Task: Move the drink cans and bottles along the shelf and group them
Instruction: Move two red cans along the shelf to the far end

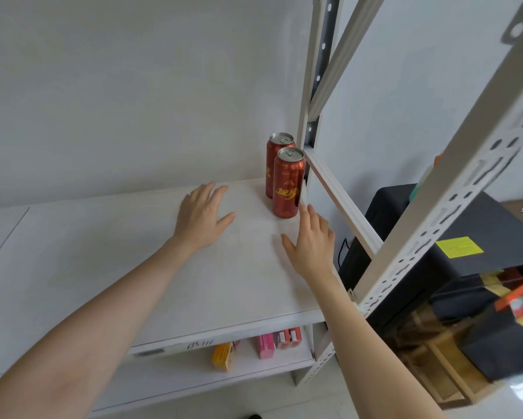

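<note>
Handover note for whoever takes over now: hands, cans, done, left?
Left hand: open, over the shelf, holds nothing.
Right hand: open, empty, fingertips close to the front can; contact unclear.
Front can and rear can: both red, upright, one behind the other in the right rear corner.
Done: these two look grouped.
Left: no bottles or other cans in view; probably check further along the shelf.

Shows a bare left forearm (109,297) and a bare right forearm (363,337), uncovered from the lower frame edge to the wrists. Looks smooth and slender along both, wide near the camera through the lens, narrowing toward the wrists. Ends in a bare left hand (204,214) and a bare right hand (310,243), each with long, thin fingers (207,191). Too blurred at the tips to tell the nails.
</note>
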{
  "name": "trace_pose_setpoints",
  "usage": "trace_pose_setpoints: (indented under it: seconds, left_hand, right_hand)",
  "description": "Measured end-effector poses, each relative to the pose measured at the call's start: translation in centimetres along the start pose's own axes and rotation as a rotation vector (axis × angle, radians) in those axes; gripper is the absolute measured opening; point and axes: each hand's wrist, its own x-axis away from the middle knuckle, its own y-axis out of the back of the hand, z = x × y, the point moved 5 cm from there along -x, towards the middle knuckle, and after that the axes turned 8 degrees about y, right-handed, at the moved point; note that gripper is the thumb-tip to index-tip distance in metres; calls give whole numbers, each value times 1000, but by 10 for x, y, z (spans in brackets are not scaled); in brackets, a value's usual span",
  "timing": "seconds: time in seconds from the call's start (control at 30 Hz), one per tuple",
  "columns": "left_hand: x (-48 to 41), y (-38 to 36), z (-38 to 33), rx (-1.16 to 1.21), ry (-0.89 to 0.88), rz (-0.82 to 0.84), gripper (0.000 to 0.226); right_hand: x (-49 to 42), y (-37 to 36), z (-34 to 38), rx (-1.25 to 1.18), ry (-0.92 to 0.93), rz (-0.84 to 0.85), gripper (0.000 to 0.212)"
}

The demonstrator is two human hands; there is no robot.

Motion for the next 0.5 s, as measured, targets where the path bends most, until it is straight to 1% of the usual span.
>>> trace_pose_setpoints:
  seconds: [0.1,0.2,0.5]
  left_hand:
    - [29,5,10,-118,12,17,66]
    - [60,14,17,-186,9,4,69]
    - [162,47,31,-278,40,5,70]
  right_hand:
    - [21,8,15,95,45,15,78]
    - [43,15,28,169,71,89,79]
    - [122,47,74,204,115,130,75]
